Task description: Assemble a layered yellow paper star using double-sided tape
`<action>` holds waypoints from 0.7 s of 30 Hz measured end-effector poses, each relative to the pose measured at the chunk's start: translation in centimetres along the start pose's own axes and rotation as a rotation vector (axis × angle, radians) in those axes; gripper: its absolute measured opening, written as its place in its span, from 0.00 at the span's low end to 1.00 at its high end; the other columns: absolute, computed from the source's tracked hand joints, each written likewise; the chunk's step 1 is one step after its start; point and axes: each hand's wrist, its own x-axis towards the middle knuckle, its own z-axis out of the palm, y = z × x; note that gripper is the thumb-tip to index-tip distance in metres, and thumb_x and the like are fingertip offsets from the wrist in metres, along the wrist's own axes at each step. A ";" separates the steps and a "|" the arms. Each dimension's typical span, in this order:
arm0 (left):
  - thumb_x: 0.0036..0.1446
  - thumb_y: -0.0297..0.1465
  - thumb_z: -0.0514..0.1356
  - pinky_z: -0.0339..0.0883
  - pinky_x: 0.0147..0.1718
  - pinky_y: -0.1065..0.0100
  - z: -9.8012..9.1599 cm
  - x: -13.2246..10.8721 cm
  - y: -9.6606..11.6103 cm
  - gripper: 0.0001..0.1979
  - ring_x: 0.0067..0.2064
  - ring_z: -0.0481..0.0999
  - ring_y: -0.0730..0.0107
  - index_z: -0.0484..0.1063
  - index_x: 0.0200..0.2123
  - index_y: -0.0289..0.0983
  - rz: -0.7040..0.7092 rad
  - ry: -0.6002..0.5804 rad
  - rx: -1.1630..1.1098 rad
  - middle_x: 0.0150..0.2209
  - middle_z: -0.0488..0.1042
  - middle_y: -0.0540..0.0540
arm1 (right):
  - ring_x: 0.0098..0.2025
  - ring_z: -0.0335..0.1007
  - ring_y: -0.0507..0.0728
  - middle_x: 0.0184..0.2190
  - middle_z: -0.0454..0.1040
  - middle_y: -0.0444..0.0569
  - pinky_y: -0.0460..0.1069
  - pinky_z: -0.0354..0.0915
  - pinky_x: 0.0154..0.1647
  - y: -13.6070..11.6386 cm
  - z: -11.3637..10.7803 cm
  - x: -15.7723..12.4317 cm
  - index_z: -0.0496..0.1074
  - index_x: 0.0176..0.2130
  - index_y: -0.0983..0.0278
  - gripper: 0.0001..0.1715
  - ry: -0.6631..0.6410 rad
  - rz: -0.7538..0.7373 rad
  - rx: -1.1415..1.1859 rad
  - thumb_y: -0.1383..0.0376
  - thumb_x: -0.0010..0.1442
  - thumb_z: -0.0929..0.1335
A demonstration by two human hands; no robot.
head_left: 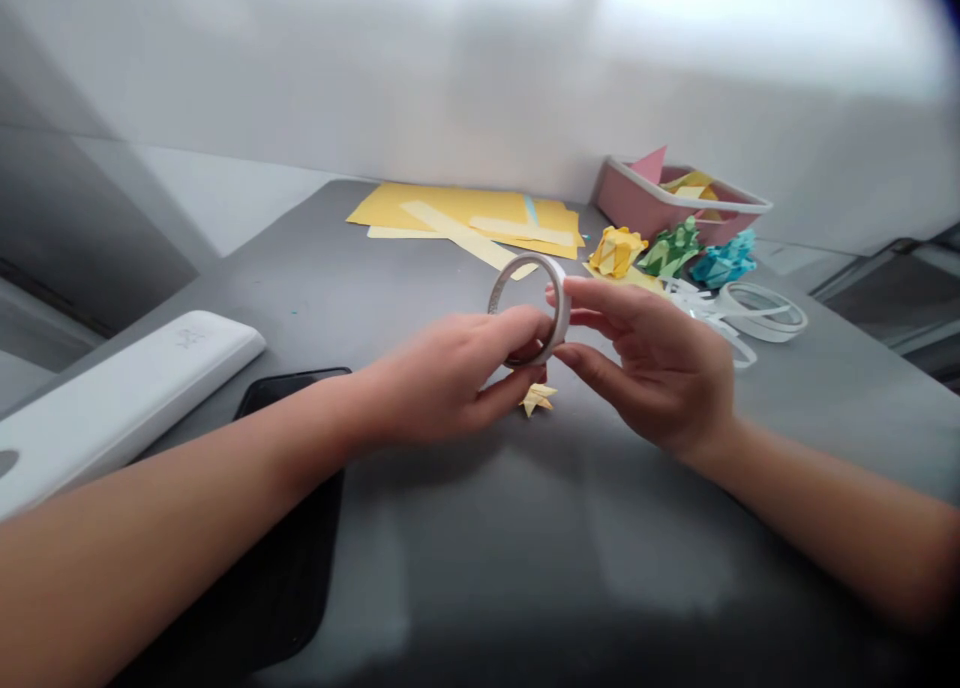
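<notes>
A white roll of tape [562, 308] is held upright above the grey table. My left hand [465, 373] grips its lower left part, with fingers through the ring and the thumb side closed on the rim. On the other side, my right hand [652, 363] has its fingertips and thumb at the tape's outer surface, fingers curved around the right edge. Just below the ring, a small pale yellow folded paper piece [538, 398] with pointed tips lies on the table, partly hidden by my left hand.
Yellow paper sheets and strips [465, 208] lie at the back. Right of them are yellow [616, 252], green [673, 248] and blue [726, 260] folded papers, a pink basket [637, 196] and another tape roll [769, 318]. A white device [142, 398] and black object [292, 568] lie left.
</notes>
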 end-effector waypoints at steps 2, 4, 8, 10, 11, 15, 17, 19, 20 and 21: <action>0.65 0.31 0.53 0.65 0.33 0.68 -0.1 0.0 0.2 0.04 0.34 0.75 0.70 0.64 0.36 0.39 0.007 -0.004 -0.041 0.35 0.76 0.48 | 0.54 0.76 0.60 0.53 0.77 0.47 0.59 0.76 0.56 -0.3 -0.2 0.2 0.69 0.59 0.49 0.28 0.039 -0.086 -0.039 0.67 0.62 0.72; 0.66 0.30 0.53 0.66 0.35 0.68 -0.2 0.1 0.4 0.04 0.36 0.76 0.70 0.64 0.36 0.39 0.003 0.010 -0.122 0.36 0.77 0.47 | 0.55 0.77 0.61 0.53 0.78 0.47 0.59 0.75 0.57 -0.7 -0.3 0.6 0.73 0.55 0.50 0.27 0.044 -0.225 -0.111 0.71 0.60 0.72; 0.67 0.28 0.52 0.69 0.39 0.69 -0.4 0.3 0.4 0.04 0.39 0.77 0.71 0.66 0.39 0.39 -0.019 0.051 -0.239 0.38 0.78 0.48 | 0.56 0.76 0.61 0.52 0.78 0.47 0.58 0.75 0.57 -1.1 -0.4 1.1 0.75 0.53 0.51 0.25 0.038 -0.408 -0.165 0.74 0.61 0.70; 0.67 0.28 0.52 0.69 0.41 0.67 -0.4 0.4 0.3 0.05 0.39 0.76 0.69 0.66 0.37 0.39 0.025 0.029 -0.194 0.37 0.77 0.47 | 0.56 0.76 0.62 0.53 0.78 0.49 0.59 0.74 0.58 -1.1 -0.5 1.1 0.71 0.58 0.52 0.29 0.039 -0.359 -0.176 0.73 0.61 0.70; 0.66 0.28 0.52 0.69 0.42 0.65 -0.4 0.5 0.3 0.06 0.40 0.76 0.67 0.66 0.36 0.39 0.059 0.005 -0.160 0.37 0.77 0.46 | 0.57 0.75 0.62 0.53 0.78 0.50 0.59 0.73 0.59 -1.1 -0.6 1.0 0.69 0.60 0.53 0.30 0.038 -0.325 -0.186 0.72 0.61 0.70; 0.66 0.26 0.50 0.67 0.46 0.61 -0.2 0.5 0.2 0.07 0.43 0.74 0.62 0.67 0.36 0.38 0.163 -0.107 -0.045 0.38 0.78 0.44 | 0.59 0.73 0.64 0.58 0.75 0.51 0.59 0.70 0.61 -0.6 -0.9 0.8 0.65 0.64 0.54 0.31 -0.009 -0.269 -0.186 0.63 0.64 0.69; 0.67 0.28 0.50 0.67 0.43 0.62 -0.1 0.3 0.3 0.07 0.42 0.75 0.63 0.67 0.37 0.37 0.143 -0.137 -0.038 0.38 0.78 0.44 | 0.60 0.71 0.63 0.59 0.73 0.52 0.59 0.70 0.60 -0.3 -1.0 0.8 0.63 0.65 0.55 0.32 -0.037 -0.246 -0.153 0.61 0.64 0.69; 0.69 0.31 0.50 0.68 0.40 0.64 -0.1 0.2 0.5 0.07 0.41 0.77 0.65 0.66 0.39 0.37 0.066 -0.141 -0.089 0.39 0.79 0.44 | 0.60 0.70 0.63 0.60 0.72 0.52 0.58 0.72 0.59 -0.1 -1.0 0.8 0.62 0.66 0.54 0.34 -0.044 -0.216 -0.123 0.61 0.63 0.70; 0.69 0.32 0.49 0.68 0.38 0.65 -0.1 0.2 0.6 0.08 0.41 0.78 0.65 0.66 0.40 0.38 0.017 -0.123 -0.126 0.40 0.79 0.44 | 0.59 0.70 0.63 0.60 0.72 0.52 0.58 0.72 0.57 0.0 -0.9 0.8 0.62 0.66 0.54 0.35 -0.038 -0.210 -0.113 0.62 0.63 0.70; 0.70 0.34 0.49 0.69 0.39 0.66 -0.2 0.1 0.8 0.08 0.42 0.79 0.65 0.65 0.42 0.38 -0.027 -0.090 -0.162 0.42 0.79 0.44 | 0.58 0.71 0.63 0.59 0.72 0.52 0.58 0.73 0.57 0.0 -0.9 0.9 0.63 0.66 0.53 0.35 -0.028 -0.214 -0.114 0.62 0.62 0.71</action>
